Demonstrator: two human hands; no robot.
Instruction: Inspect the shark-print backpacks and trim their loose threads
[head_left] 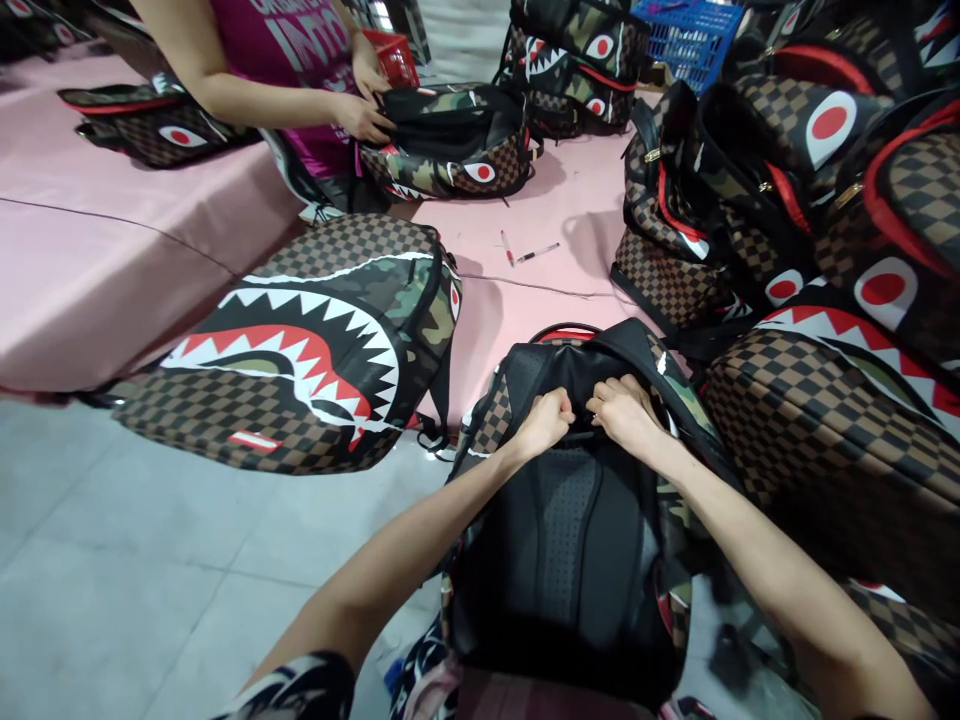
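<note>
A backpack with a black padded back panel lies in front of me, partly over the table's edge. Brown check and camouflage show along its sides. At its upper end both of my hands work close together on the black fabric. My left hand is closed, its fingers pinching the black lining or edge there. My right hand is curled beside it, also closed on the black fabric. The exact bit held under the fingers is hidden. Black straps rest around the top of the bag.
Left of me lies a shark-mouth backpack. Stacked backpacks crowd the right. Across the pink table, a person in a magenta shirt handles a camouflage backpack. Two pens, a blue crate and a red basket are there.
</note>
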